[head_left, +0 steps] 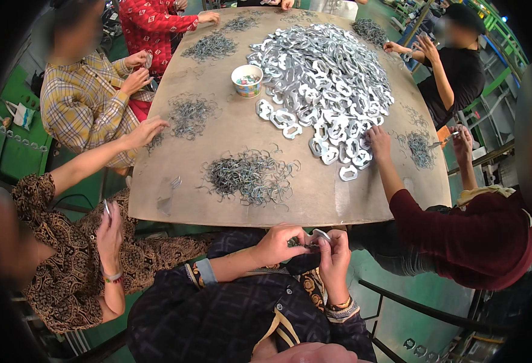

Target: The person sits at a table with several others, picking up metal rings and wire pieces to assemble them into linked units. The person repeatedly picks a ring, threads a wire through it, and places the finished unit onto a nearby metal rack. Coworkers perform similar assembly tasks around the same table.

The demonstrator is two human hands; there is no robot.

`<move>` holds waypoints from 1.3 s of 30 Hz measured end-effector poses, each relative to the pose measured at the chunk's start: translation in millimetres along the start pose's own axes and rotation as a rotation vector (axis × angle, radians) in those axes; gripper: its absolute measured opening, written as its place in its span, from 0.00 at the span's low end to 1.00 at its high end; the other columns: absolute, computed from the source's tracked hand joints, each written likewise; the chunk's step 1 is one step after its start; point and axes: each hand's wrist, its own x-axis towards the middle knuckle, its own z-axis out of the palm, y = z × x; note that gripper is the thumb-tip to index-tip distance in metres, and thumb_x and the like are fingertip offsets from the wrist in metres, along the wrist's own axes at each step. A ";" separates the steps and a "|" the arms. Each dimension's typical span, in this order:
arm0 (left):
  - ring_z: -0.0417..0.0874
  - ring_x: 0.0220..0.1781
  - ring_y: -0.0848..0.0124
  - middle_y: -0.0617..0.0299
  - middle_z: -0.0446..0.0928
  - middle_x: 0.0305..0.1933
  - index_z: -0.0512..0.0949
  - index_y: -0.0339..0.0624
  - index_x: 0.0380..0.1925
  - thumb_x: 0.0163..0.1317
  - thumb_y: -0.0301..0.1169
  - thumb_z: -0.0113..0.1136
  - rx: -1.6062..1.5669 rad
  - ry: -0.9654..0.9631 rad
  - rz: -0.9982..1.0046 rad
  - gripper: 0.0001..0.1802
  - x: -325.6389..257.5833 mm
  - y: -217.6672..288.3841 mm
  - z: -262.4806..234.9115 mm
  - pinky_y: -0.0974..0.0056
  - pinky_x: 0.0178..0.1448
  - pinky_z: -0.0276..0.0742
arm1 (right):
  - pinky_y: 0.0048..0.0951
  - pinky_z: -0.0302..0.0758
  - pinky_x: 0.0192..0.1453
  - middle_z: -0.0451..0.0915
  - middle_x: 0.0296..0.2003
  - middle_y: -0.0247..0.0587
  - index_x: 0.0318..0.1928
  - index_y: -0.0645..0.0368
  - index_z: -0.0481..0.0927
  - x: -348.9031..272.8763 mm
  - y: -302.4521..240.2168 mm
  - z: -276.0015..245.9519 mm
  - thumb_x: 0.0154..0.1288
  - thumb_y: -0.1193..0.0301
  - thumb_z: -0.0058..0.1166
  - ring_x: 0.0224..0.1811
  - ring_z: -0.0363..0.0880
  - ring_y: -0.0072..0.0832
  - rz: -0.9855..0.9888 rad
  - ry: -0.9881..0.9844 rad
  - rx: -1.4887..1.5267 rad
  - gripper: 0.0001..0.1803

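Note:
Below the table's near edge, my right hand (336,257) pinches a silver, ring-shaped metal piece (320,235) between thumb and fingers. My left hand (280,244) is curled beside it, its fingertips against the near side of that piece. Thin, dark wire clips (293,242) show within the left hand's fingers; how many is hidden. On the table in front lies a tangled heap of bent wire clips (251,176). Beyond it, to the right, is a large pile of silver metal rings (323,78), with loose ones along its near edge.
A round-cornered brown table (241,136) carries smaller wire-clip heaps (192,115) and a paper tub (246,81) of small coloured bits. Co-workers sit all around. On the left, a hand (148,131) reaches over the table; on the right, another hand (378,143) touches the ring pile.

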 end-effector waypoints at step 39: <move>0.77 0.45 0.62 0.64 0.80 0.35 0.86 0.43 0.29 0.53 0.29 0.68 0.708 0.149 0.013 0.04 74.2 -50.6 -86.2 0.57 0.52 0.70 | 0.21 0.70 0.30 0.75 0.23 0.36 0.39 0.63 0.74 -7.6 2.8 -4.9 0.65 0.79 0.59 0.23 0.72 0.19 -0.039 0.106 -0.121 0.06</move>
